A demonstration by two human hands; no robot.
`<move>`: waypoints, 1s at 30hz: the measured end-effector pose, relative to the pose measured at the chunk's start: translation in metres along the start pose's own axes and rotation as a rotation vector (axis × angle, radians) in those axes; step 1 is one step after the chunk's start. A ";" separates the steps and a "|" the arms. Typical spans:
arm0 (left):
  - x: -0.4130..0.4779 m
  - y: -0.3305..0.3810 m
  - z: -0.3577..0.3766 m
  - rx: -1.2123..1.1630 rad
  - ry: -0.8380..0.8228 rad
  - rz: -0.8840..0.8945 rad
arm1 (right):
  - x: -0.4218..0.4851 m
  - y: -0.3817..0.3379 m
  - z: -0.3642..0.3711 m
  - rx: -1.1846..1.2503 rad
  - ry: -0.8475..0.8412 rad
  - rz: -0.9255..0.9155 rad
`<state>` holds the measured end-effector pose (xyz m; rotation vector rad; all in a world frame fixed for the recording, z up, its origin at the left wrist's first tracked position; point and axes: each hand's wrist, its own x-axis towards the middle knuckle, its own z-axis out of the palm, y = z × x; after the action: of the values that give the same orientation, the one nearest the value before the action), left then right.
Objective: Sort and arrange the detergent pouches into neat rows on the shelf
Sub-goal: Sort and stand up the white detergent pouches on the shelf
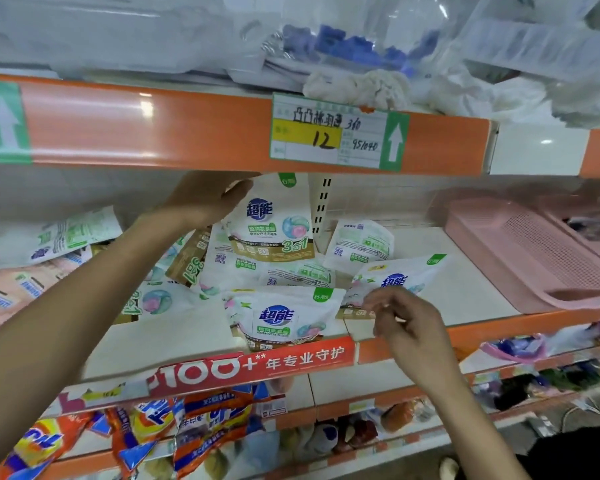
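"Two hands, near first: right hand (406, 320) curled at tilted pouch (399, 280), grip unclear. Front pouch (284, 317) flat at shelf (465, 292) edge."
"Left hand (205, 199)?"
"Grasps upright pouch (274, 220) at back, above heap (194, 261). Best stood square against the back, label forward, starting a row. White, glossy, floppy; blue logo."

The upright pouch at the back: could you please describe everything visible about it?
The upright pouch is glossy white plastic with a blue logo, green label, pink-and-green ball picture and gold bottom band. It stands near the back of the middle shelf, base among loose pouches. The left hand grips its upper left edge.
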<state>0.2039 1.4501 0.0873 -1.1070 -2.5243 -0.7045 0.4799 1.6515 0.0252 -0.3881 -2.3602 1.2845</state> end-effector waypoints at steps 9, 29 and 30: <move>-0.065 -0.021 -0.055 0.037 0.016 0.046 | 0.021 -0.036 -0.008 0.013 0.001 -0.146; -0.125 -0.020 -0.040 -0.072 -0.126 -0.071 | 0.045 -0.053 0.025 -0.030 -0.061 -0.245; -0.124 -0.020 -0.039 -0.057 -0.132 -0.050 | 0.047 -0.054 0.024 -0.038 -0.058 -0.247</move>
<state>0.2733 1.3424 0.0580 -1.1482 -2.6665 -0.7443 0.4254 1.6257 0.0697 -0.0675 -2.3949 1.1514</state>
